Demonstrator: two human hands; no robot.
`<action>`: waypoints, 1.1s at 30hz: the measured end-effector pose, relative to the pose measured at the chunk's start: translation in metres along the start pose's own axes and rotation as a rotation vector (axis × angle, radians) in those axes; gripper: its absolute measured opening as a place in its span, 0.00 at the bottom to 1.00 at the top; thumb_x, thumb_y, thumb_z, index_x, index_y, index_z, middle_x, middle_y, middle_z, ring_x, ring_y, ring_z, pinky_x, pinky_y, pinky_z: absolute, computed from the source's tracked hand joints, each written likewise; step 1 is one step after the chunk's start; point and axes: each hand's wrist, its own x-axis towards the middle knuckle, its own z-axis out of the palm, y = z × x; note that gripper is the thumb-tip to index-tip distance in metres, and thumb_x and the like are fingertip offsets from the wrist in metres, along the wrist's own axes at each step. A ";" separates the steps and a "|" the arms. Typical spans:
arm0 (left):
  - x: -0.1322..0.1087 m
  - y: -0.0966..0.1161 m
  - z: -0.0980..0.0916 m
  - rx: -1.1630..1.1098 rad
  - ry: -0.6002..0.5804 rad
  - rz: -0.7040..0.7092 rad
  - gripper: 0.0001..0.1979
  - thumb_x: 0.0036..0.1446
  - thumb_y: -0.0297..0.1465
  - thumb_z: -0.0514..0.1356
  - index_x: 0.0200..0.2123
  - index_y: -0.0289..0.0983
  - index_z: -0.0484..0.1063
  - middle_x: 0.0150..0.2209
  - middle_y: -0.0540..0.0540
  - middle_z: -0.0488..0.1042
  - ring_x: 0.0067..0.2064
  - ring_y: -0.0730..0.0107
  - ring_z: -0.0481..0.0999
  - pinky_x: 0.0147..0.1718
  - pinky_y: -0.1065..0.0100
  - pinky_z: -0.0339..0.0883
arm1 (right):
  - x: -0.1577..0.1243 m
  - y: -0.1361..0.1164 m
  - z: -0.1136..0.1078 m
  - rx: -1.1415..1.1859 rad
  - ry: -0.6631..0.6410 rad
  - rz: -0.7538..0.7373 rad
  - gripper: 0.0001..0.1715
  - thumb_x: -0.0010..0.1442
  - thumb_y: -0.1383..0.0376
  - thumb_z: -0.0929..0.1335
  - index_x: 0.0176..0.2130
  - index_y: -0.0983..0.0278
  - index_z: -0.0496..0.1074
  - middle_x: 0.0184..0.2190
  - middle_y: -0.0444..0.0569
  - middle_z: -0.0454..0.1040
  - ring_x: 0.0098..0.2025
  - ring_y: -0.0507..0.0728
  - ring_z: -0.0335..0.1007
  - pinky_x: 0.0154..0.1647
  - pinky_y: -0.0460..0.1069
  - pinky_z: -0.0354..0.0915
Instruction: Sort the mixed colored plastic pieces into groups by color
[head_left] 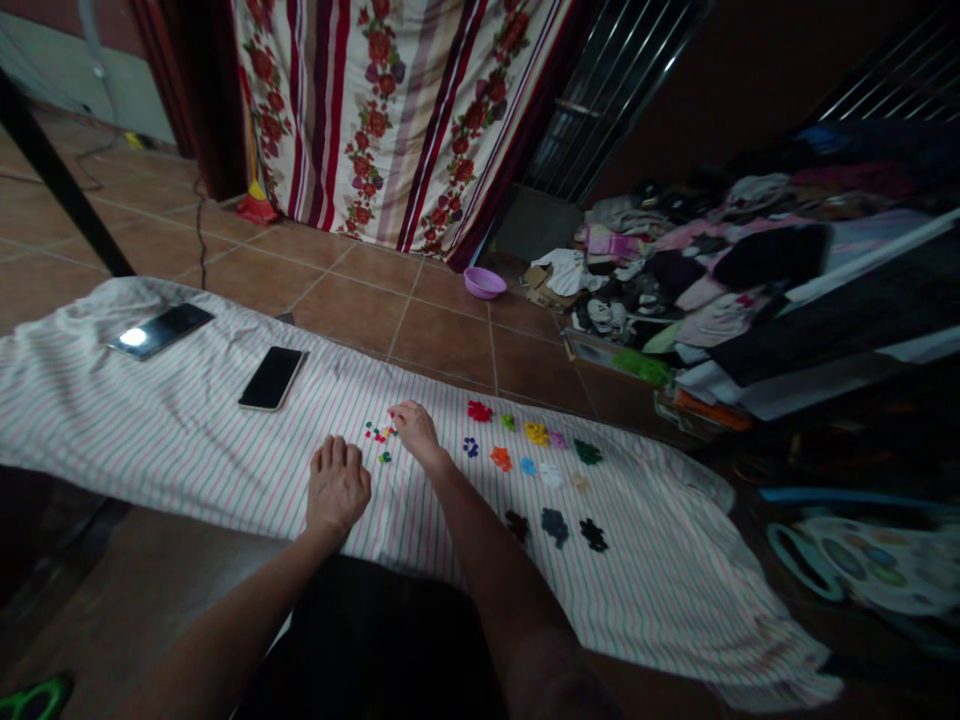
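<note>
My left hand (339, 487) lies palm down on the striped cloth (225, 440), its fingers stretched forward and holding nothing. Just left of my right hand (415, 430) is a small mixed pile of coloured pieces (381, 433), red, green, yellow and white. The thumb and fingers of that hand are pinched together, with a red speck at their tips that looks like one small red piece. To its right lie piles sorted by colour, among them red pieces (479, 411), yellow pieces (537, 433), orange pieces (501, 459), dark blue pieces (470, 447) and black pieces (593, 535).
A dark-screened phone (272, 378) and another shiny phone-like device (163, 330) lie on the cloth at left. Beyond are a tiled floor, a purple basin (485, 283) and a flowered curtain (390, 120). Heaped clothes (697, 250) fill the right side.
</note>
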 end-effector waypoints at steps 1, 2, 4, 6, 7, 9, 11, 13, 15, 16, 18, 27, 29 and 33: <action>0.000 0.000 0.000 0.005 0.000 0.001 0.14 0.58 0.30 0.49 0.42 0.32 0.71 0.52 0.30 0.70 0.59 0.47 0.65 0.54 0.50 0.57 | 0.000 0.000 0.000 -0.004 -0.004 0.007 0.19 0.61 0.73 0.63 0.45 0.60 0.78 0.44 0.49 0.77 0.46 0.54 0.70 0.50 0.47 0.63; 0.000 0.000 0.001 0.015 -0.001 0.002 0.14 0.59 0.30 0.49 0.42 0.32 0.71 0.52 0.30 0.70 0.59 0.47 0.64 0.55 0.50 0.57 | 0.000 0.000 0.001 -0.005 -0.007 0.014 0.19 0.61 0.73 0.63 0.45 0.59 0.78 0.44 0.49 0.77 0.46 0.53 0.70 0.50 0.46 0.63; 0.000 0.000 0.002 0.032 -0.008 0.005 0.15 0.59 0.30 0.49 0.43 0.31 0.71 0.52 0.30 0.70 0.59 0.47 0.64 0.55 0.51 0.57 | 0.000 0.000 0.001 -0.001 -0.010 0.023 0.19 0.61 0.73 0.63 0.45 0.59 0.78 0.44 0.48 0.77 0.46 0.53 0.70 0.50 0.46 0.62; -0.001 0.000 0.003 0.037 -0.011 0.006 0.15 0.59 0.30 0.49 0.43 0.31 0.71 0.52 0.30 0.70 0.59 0.48 0.64 0.55 0.51 0.57 | 0.000 0.000 0.001 0.005 -0.008 0.032 0.18 0.61 0.73 0.63 0.45 0.59 0.78 0.44 0.47 0.77 0.46 0.53 0.70 0.50 0.46 0.62; -0.001 -0.001 0.003 0.037 -0.010 0.006 0.15 0.59 0.30 0.49 0.43 0.31 0.71 0.52 0.30 0.70 0.59 0.48 0.64 0.55 0.51 0.57 | 0.000 -0.001 0.001 0.006 -0.007 0.036 0.18 0.62 0.73 0.63 0.44 0.59 0.78 0.44 0.47 0.77 0.47 0.53 0.70 0.50 0.46 0.62; -0.001 -0.001 0.003 0.035 -0.004 0.004 0.15 0.59 0.30 0.49 0.43 0.31 0.71 0.52 0.30 0.70 0.59 0.48 0.64 0.55 0.51 0.57 | 0.000 -0.002 0.000 -0.001 -0.004 0.054 0.17 0.62 0.73 0.63 0.43 0.60 0.78 0.44 0.48 0.77 0.46 0.53 0.70 0.49 0.46 0.62; -0.001 -0.001 0.003 0.038 0.001 0.005 0.14 0.59 0.30 0.49 0.42 0.31 0.71 0.52 0.31 0.70 0.59 0.48 0.64 0.55 0.51 0.57 | 0.000 -0.004 0.000 -0.014 -0.003 0.069 0.17 0.62 0.73 0.62 0.42 0.61 0.77 0.43 0.48 0.77 0.46 0.53 0.70 0.48 0.46 0.62; -0.001 0.000 0.002 0.044 0.002 0.009 0.14 0.59 0.30 0.49 0.41 0.32 0.71 0.52 0.32 0.70 0.59 0.48 0.65 0.54 0.52 0.58 | -0.001 -0.006 -0.001 -0.031 0.001 0.074 0.15 0.61 0.73 0.63 0.41 0.61 0.77 0.43 0.48 0.77 0.45 0.53 0.69 0.48 0.46 0.62; -0.001 0.000 0.001 0.050 0.003 0.010 0.13 0.59 0.30 0.49 0.41 0.32 0.71 0.51 0.32 0.70 0.58 0.48 0.65 0.54 0.52 0.58 | -0.002 -0.005 -0.001 -0.048 0.012 0.073 0.14 0.61 0.72 0.63 0.41 0.61 0.76 0.42 0.48 0.76 0.45 0.54 0.69 0.47 0.46 0.61; 0.000 0.000 0.000 0.054 0.003 0.011 0.13 0.59 0.30 0.49 0.41 0.32 0.71 0.51 0.32 0.70 0.58 0.48 0.65 0.54 0.52 0.58 | -0.002 -0.004 -0.001 -0.055 0.022 0.075 0.13 0.62 0.72 0.63 0.41 0.60 0.76 0.42 0.48 0.76 0.44 0.54 0.69 0.47 0.46 0.61; 0.000 0.001 -0.001 0.064 0.004 0.014 0.13 0.59 0.30 0.49 0.41 0.32 0.71 0.51 0.31 0.70 0.58 0.48 0.65 0.54 0.52 0.58 | -0.003 0.001 -0.001 -0.062 0.047 0.085 0.13 0.63 0.71 0.63 0.41 0.60 0.75 0.41 0.47 0.77 0.44 0.53 0.69 0.46 0.46 0.61; 0.000 0.001 -0.001 0.037 0.000 0.011 0.13 0.58 0.30 0.49 0.40 0.32 0.71 0.51 0.31 0.70 0.58 0.48 0.64 0.54 0.51 0.58 | -0.011 0.045 -0.026 -0.126 0.154 0.209 0.14 0.63 0.71 0.62 0.42 0.62 0.75 0.40 0.49 0.77 0.43 0.54 0.71 0.44 0.46 0.61; -0.001 0.000 -0.001 0.037 0.003 0.013 0.13 0.58 0.30 0.49 0.40 0.32 0.71 0.51 0.31 0.69 0.58 0.48 0.64 0.54 0.51 0.58 | -0.014 0.054 -0.033 -0.147 0.163 0.240 0.14 0.62 0.72 0.62 0.42 0.62 0.75 0.40 0.49 0.77 0.43 0.54 0.71 0.44 0.47 0.61; -0.001 0.001 0.000 0.057 -0.002 0.011 0.14 0.58 0.29 0.49 0.41 0.31 0.71 0.52 0.31 0.69 0.58 0.48 0.64 0.55 0.51 0.58 | -0.017 0.068 -0.047 -0.209 0.193 0.342 0.13 0.63 0.71 0.63 0.42 0.62 0.75 0.41 0.50 0.78 0.44 0.55 0.71 0.44 0.47 0.60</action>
